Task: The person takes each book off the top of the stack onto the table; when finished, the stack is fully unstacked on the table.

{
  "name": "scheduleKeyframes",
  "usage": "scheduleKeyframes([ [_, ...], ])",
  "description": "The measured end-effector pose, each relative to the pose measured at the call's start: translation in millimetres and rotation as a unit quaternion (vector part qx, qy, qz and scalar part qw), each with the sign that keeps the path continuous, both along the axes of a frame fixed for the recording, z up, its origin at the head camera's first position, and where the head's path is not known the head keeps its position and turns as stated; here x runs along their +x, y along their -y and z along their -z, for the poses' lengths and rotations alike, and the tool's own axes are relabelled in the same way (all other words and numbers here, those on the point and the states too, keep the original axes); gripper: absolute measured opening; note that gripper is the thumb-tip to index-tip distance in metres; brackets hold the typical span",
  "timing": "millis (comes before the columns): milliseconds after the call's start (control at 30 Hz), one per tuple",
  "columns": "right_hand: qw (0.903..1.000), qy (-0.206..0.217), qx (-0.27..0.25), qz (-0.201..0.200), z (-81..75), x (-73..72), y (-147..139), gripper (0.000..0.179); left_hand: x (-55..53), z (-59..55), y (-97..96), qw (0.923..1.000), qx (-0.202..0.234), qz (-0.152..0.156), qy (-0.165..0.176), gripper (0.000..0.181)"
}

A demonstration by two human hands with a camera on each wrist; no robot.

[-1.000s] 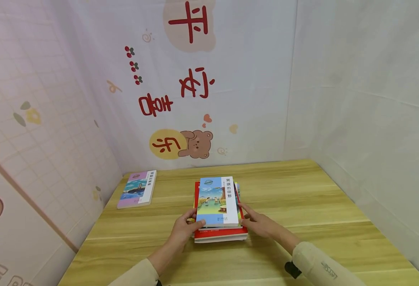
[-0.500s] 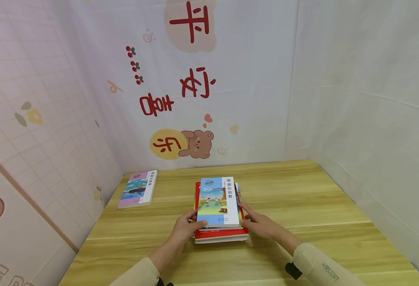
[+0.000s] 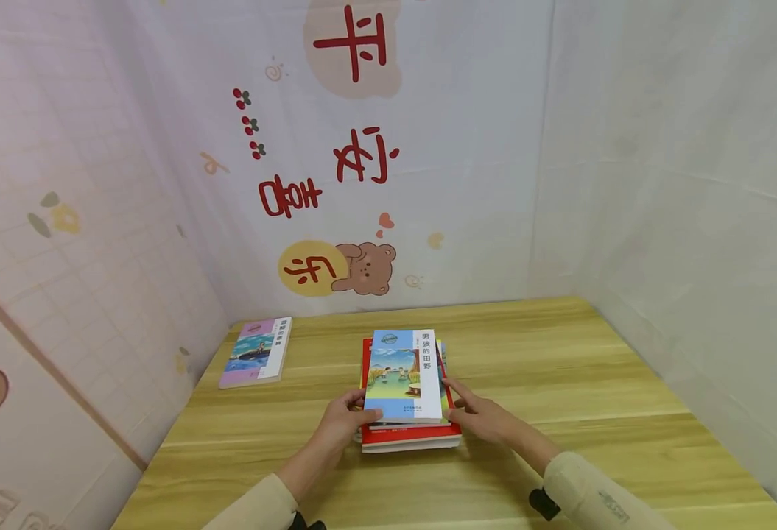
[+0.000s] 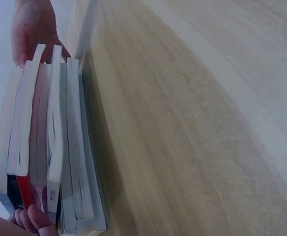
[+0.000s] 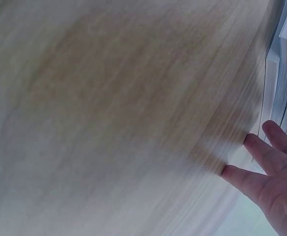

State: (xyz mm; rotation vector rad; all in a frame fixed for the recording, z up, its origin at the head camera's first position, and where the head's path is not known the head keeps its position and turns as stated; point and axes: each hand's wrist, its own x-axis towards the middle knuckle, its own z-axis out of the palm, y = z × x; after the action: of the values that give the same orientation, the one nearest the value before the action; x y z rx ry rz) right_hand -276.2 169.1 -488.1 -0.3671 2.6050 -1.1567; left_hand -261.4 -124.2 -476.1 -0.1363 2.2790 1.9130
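Observation:
A stack of books (image 3: pixel 411 436) lies in the middle of the table, its lower cover red. On top is a blue-and-white paperback (image 3: pixel 404 375) with a picture of children in a field. My left hand (image 3: pixel 343 423) grips the stack's left side, thumb at the top book's near left corner. In the left wrist view its fingers (image 4: pixel 38 221) curl against the books' edges. My right hand (image 3: pixel 487 419) rests along the right side of the stack. The right wrist view shows its fingers (image 5: pixel 261 152) spread and nearly straight, low beside the books, tips close to the tabletop.
A pink-and-white paperback (image 3: pixel 255 352) lies flat at the table's far left corner. The wooden tabletop (image 3: pixel 560 361) is bounded by white cloth at the back and right, and a printed curtain (image 3: pixel 96 243) at the left.
The top paperback looks slightly turned on the stack. Both hands keep their places at its sides, and the pink book has not moved.

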Motion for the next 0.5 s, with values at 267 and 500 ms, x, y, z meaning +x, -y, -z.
scheduleKeyframes([
  [267,1.0,-0.002,0.003,-0.006,2.6,0.0,1,0.068,-5.0,-5.5,3.3,0.9993,0.037,-0.005,-0.002,0.067],
  [500,1.0,0.003,-0.002,-0.003,1.5,-1.1,0,0.07,-10.2,-12.8,11.0,0.9983,0.058,0.002,-0.01,0.065],
])
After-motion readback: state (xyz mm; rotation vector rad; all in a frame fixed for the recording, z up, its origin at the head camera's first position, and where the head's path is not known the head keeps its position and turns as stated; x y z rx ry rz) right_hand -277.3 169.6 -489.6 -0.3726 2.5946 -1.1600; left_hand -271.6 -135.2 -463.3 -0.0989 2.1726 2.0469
